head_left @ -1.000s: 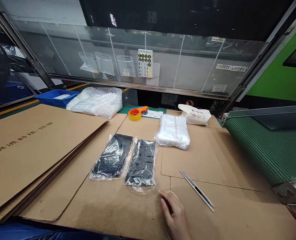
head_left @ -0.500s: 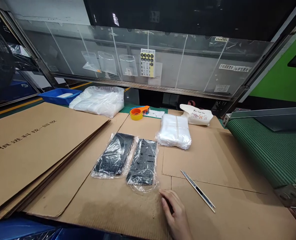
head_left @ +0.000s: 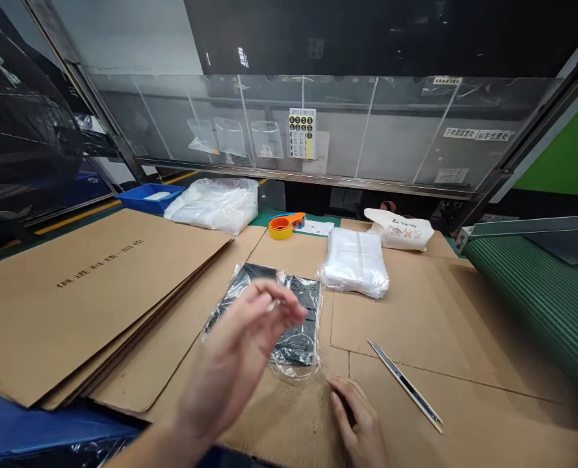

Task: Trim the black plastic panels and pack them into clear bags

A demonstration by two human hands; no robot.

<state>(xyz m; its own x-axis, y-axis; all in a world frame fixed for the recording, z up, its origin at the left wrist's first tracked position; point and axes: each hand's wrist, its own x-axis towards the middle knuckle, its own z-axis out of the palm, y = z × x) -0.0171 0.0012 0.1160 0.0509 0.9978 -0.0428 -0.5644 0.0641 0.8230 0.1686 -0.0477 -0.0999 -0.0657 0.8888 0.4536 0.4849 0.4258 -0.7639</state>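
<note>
My left hand (head_left: 240, 344) is raised and blurred above two black flat parts in clear plastic bags (head_left: 242, 285) (head_left: 301, 300), hiding much of both. Its fingers are slightly curled and show nothing held. My right hand (head_left: 359, 419) rests curled on the corrugated cardboard sheet (head_left: 289, 416), just below the bagged parts. A dark patch under its fingers could be shadow or a small object. A utility knife (head_left: 406, 387) lies to the right of that hand, apart from it.
A stack of clear bags (head_left: 354, 263) lies behind the parts. Further back are an orange tape dispenser (head_left: 281, 225), a white cloth bag (head_left: 398, 231) and a plastic-wrapped bundle (head_left: 215, 206). Stacked cardboard sheets (head_left: 98, 299) lie left, a blue tray (head_left: 149, 198) beyond, and a green conveyor belt (head_left: 537, 299) right.
My left hand has come into view from the lower left and now covers the bagged parts. The whole scene has shifted to the right in the view. My right hand stays in place.
</note>
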